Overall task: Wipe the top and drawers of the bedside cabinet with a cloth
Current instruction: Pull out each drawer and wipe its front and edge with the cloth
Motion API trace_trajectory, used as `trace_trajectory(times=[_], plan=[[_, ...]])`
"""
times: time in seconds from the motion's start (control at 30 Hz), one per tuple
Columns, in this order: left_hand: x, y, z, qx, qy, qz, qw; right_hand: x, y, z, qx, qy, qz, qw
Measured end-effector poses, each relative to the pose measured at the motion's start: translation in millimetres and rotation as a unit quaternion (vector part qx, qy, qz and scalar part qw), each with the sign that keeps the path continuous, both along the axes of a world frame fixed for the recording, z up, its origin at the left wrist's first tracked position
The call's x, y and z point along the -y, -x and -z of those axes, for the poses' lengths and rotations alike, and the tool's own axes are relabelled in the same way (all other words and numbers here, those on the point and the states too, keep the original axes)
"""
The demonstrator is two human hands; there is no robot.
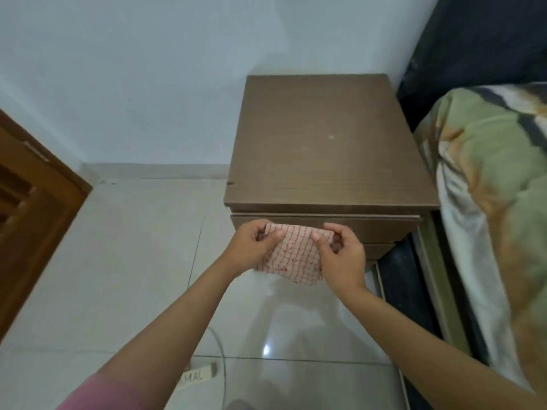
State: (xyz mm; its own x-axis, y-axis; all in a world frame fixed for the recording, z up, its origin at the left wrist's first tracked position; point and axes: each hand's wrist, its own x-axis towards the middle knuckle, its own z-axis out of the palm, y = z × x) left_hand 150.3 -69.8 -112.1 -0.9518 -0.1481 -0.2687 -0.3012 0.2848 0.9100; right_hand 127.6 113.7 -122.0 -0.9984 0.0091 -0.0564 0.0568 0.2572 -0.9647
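Red-checked and thin, the cloth [291,255] hangs in the air just in front of the bedside cabinet [328,143], level with the top drawer [376,229] and not touching the wood. It looks light and limp, the sort of fabric that sags wherever it is not held, so I would judge it wants folding into a pad or bunching in one palm before it can press evenly on a flat surface. Its upper edge is the place to take it, and that is where it is taken: the left hand [251,247] pinches the upper left corner between thumb and fingers, and the right hand [340,257] pinches the upper right, fingers curled around the fabric. The rest of the cloth drops down between the two wrists, its lower corner free above the floor.

Beyond the hands, the cabinet's brown top lies bare, with a small pale speck towards its right. A second drawer front [380,250] shows below the first. A bed with patterned bedding [485,184] stands against the cabinet's right side, a wooden door [32,208] at far left, and a power strip [198,374] with its cable lies on the pale tiles.
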Motion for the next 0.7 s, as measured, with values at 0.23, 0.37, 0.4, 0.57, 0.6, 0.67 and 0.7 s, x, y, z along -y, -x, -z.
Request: trace_trajectory(times=[0.23,0.37,0.4,0.57,0.6,0.67,0.7], plan=[[-49,26,-160,-0.012,-0.008,-0.038,0.999,-41,23,-165,0.013,-0.003,0.065,0.998],[-81,47,-197,-0.039,0.002,-0.056,0.998,-67,42,-206,0.017,-0.029,0.085,0.996],[-88,53,-199,-0.051,0.004,-0.057,0.997,-73,47,-210,0.017,-0.031,0.088,0.995],[-114,88,-188,-0.063,0.032,-0.047,0.996,-98,79,-202,0.036,-0.046,0.094,0.994],[-117,97,-181,-0.057,0.031,-0.045,0.997,-102,88,-196,0.047,-0.054,0.094,0.993],[-122,116,-166,-0.039,0.027,-0.042,0.998,-108,104,-183,0.065,-0.070,0.096,0.991],[-125,126,-160,-0.027,0.026,-0.040,0.998,-111,113,-176,0.071,-0.076,0.097,0.990]])
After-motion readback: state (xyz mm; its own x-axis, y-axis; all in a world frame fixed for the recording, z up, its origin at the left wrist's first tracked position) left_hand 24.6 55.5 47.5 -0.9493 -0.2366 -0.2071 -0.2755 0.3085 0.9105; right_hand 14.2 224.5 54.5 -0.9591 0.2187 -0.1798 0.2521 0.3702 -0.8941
